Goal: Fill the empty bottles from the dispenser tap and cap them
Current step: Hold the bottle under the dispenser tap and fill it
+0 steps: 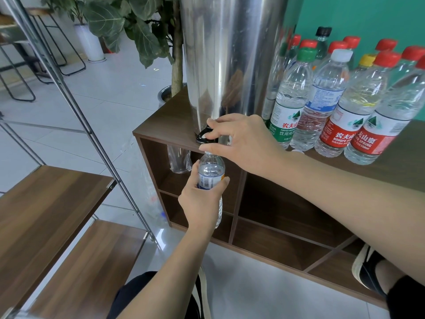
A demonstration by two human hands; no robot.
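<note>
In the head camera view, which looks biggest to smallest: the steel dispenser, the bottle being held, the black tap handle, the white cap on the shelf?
1. Steel dispenser
2. Held bottle, partly hidden by the left hand
3. Tap handle, partly covered by the right hand
4. White cap, barely visible, so its rank below the handle is unsure.

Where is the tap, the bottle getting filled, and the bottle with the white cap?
tap [205, 134], head view, on its black lever.
bottle [211, 169], head view, on its clear shoulder above the label.
white-capped bottle [342, 55], head view, on its white cap.
</note>
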